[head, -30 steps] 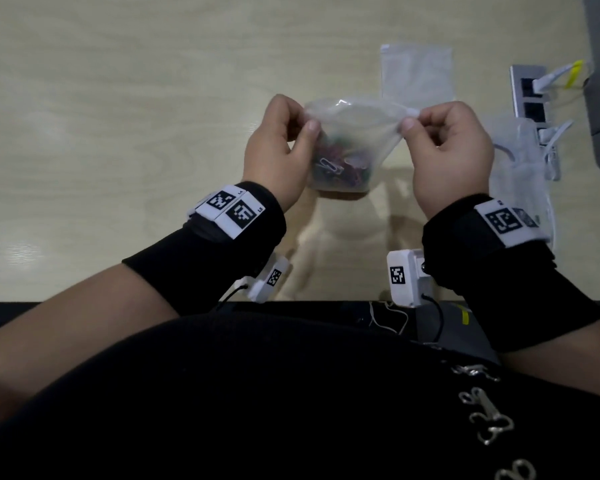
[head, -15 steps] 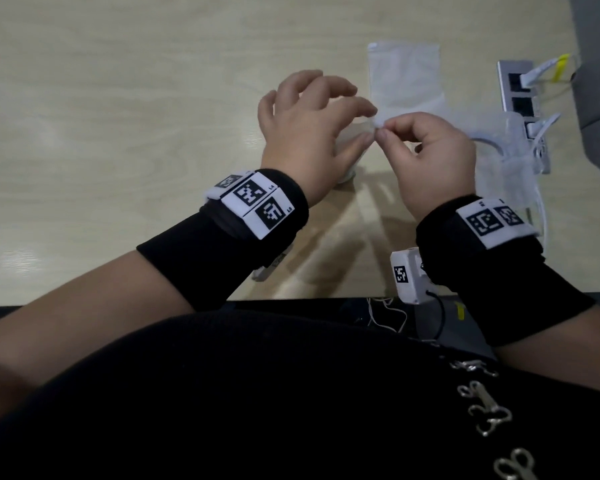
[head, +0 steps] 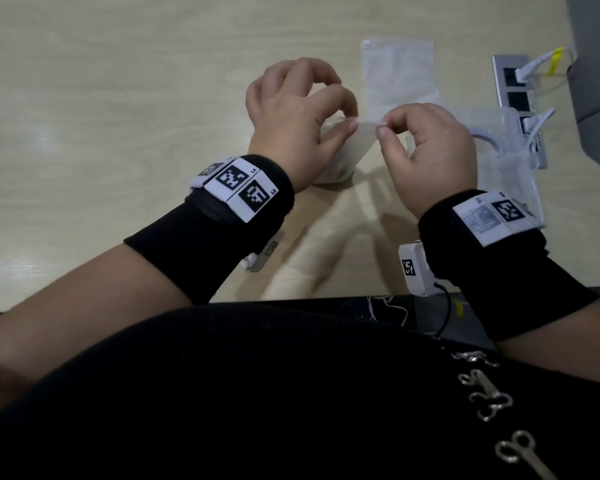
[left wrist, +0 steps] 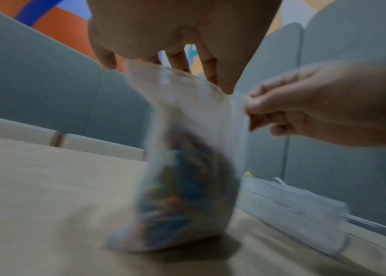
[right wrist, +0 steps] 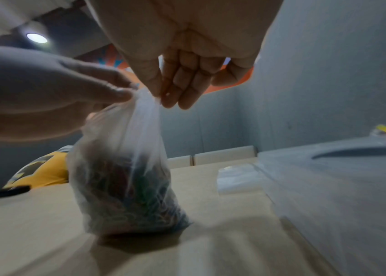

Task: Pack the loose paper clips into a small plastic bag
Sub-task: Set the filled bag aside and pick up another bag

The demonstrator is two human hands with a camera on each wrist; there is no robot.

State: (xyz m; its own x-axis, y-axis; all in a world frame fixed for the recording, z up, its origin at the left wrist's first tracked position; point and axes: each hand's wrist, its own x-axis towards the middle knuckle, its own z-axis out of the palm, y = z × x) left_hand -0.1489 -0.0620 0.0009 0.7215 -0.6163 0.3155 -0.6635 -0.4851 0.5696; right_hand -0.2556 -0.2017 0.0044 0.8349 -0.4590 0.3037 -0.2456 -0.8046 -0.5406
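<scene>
Pinched at its top edge between two hands: a small plastic bag (head: 340, 157), bottom resting on a pale wooden table (head: 118, 116) directly below the grip. Left hand (head: 291, 123) at the left end of that edge, thumb and forefinger closed on the strip, remaining fingers (left wrist: 177, 59) arched loosely above it. Right hand (head: 430, 150) at the right end of the same strip, thumb and forefinger tips pressed together on the plastic, other fingers curled into the palm. Short stretch of the bag's mouth pulled taut between the two pinches, seen edge-on from the head view.

Hanging beneath the grip, in the lower half of the bag: a dense heap of coloured paper clips (right wrist: 135, 201), blue, green and red among them, blurred in both wrist views. Upper half of the bag (left wrist: 199, 112) gathered narrow toward the fingertips, bulging wide at the base. Whether the seal is pressed closed along its length, not possible to tell.

Beyond the grip, flat on the table: a spare clear bag (head: 399, 74), apart from both hands. To the right of the right hand, just beside it: a clear plastic container (head: 506, 147), and past that a grey socket strip (head: 518, 95) with white plugs. Near side of the grip: black wristbands (head: 222, 230) carrying square printed markers on both forearms, and a dark garment with small metal clasps (head: 489, 403) at the lower right.
</scene>
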